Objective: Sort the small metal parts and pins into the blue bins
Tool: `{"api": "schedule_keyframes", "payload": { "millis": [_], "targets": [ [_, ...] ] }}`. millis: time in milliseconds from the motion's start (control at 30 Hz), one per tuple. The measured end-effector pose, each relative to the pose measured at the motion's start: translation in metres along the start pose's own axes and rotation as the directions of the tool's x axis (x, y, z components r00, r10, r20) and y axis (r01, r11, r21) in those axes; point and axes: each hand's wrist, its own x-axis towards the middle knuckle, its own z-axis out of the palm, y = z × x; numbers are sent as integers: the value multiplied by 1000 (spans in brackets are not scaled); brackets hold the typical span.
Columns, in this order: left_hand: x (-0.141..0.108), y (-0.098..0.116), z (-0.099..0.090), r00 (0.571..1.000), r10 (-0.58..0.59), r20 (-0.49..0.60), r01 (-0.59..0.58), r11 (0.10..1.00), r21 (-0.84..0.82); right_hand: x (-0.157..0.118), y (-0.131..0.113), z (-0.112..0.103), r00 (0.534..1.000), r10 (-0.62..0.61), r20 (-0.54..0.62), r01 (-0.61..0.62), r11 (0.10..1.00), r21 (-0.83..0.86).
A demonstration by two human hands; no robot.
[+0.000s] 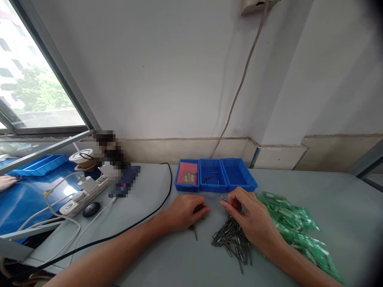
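Note:
My right hand (pixel 248 213) pinches a slim metal blind rivet (pixel 222 197) between thumb and forefinger, just in front of the blue bins. Beneath that hand lies a loose pile of similar rivets (pixel 231 239), partly covered by my fingers. My left hand (pixel 188 211) rests to the left of the pile with its fingers curled closed. Whatever sits inside its fingers is hidden. Another rivet (pixel 195 232) pokes out below the left hand; whether it is held or lies on the grey table (pixel 167 259) I cannot tell.
Three joined blue bins (pixel 241 187) stand by the wall; the left one has a pink sheet and small bag (pixel 189 177), the middle one a few rivets (pixel 212 176). Green plastic packets (pixel 295 221) lie right. Leftward are a black cable (pixel 131 224), mouse (pixel 91 209) and power strip (pixel 70 206).

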Motion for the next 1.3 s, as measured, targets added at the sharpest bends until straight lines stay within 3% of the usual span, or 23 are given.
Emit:
{"api": "schedule_keyframes", "payload": {
  "millis": [833,1067,1300],
  "targets": [
    [0,-2,2,1000,1,-5,-1,1000,26,1,4,2,999,-19,39,18,1000,25],
    [1,0,0,1000,1,6,-1,1000,15,3,4,0,990,-137,29,133,985,113],
    [1,0,0,1000,4,12,-4,1000,26,4,2,2,990,-141,21,136,979,151]
  ]
}}
